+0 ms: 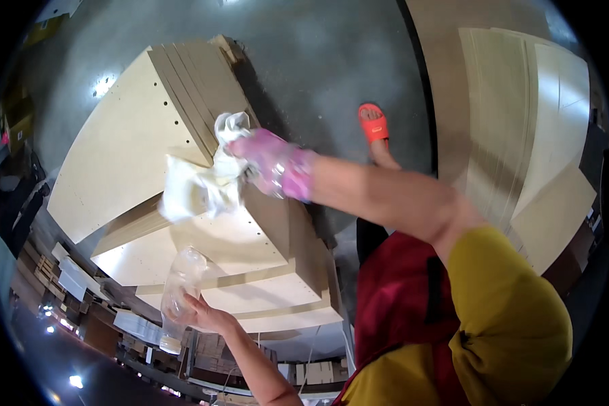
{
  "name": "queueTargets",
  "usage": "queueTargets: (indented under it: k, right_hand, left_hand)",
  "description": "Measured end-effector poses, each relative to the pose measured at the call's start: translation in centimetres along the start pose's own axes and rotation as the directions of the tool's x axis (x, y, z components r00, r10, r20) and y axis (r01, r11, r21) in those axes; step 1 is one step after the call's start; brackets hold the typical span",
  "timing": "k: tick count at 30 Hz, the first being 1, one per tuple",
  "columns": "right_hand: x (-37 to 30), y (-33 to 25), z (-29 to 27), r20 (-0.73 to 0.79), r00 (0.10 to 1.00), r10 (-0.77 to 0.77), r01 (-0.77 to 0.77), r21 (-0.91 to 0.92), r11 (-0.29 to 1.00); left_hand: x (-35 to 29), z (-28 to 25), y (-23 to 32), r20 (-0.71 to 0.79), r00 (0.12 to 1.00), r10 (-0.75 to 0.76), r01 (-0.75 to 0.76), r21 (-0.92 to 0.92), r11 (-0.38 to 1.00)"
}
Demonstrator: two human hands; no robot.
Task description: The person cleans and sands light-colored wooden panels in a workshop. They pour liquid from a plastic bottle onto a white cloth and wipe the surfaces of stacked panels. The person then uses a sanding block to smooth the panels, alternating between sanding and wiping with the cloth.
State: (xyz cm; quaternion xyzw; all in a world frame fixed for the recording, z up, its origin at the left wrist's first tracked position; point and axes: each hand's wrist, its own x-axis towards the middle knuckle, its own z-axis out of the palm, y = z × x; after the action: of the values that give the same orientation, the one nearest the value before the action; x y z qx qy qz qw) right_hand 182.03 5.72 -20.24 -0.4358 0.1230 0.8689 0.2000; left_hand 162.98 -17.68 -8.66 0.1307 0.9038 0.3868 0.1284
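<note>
- Gripping a white cloth (189, 189), our gloved right hand (272, 161) is closed on the bunched fabric above stacked pale boards (118, 139); bunching it probably gives us a firmer hold while the rest hangs loose.
- Our bare left hand (206, 315) is clamped around the side of a clear bottle (183, 274), tilted beside the lower boards, presumably to have it within reach. We cannot tell whether it contains anything.
- The blurred cloth overlaps the boards' edges in our view; whether it touches them, we cannot tell.
- Dark holes line the edges of some boards. We see them piled face to face in stepped tiers, likely to spare room and leave their ends reachable.
- More panels (497, 122) stand well apart to our right, with a foot in an orange sandal (372, 124) between the piles on the grey floor (311, 54).
</note>
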Motion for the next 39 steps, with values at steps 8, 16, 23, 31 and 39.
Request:
queueTargets:
  k: [8, 16, 23, 31, 39]
  right_hand:
    - [-1.9, -3.9, -3.8, 0.470, 0.355, -0.809, 0.726, -0.683, -0.079]
    - [11.7, 4.7, -19.7, 0.036, 0.887, -0.460, 0.280, -0.835, 0.473]
    - [9.0, -10.9, -4.2, 0.406, 0.353, -0.843, 0.674, -0.736, -0.072]
    - [22.9, -10.8, -4.0, 0.381, 0.523, -0.762, 0.581, -0.814, -0.009]
    - [26.3, -15.2, -6.6, 0.157, 0.815, -0.558, 0.227, -0.972, 0.058]
  left_hand:
    - [-0.1, -0.1, -0.2, -0.028, 0.999, 0.033, -0.035, -0.057, 0.998]
    - [-0.6, 0.6, 0.1, -0.048, 0.998, 0.034, -0.035, -0.024, 0.999]
    - [-0.6, 1.1, 0.1, -0.077, 0.997, 0.016, -0.016, 0.007, 1.000]
    - [0.4, 0.9, -2.2, -0.064, 0.994, 0.085, -0.090, -0.084, 0.992]
    - [1.1, 2.1, -2.6, -0.135, 0.986, 0.101, -0.097, 0.036, 0.995]
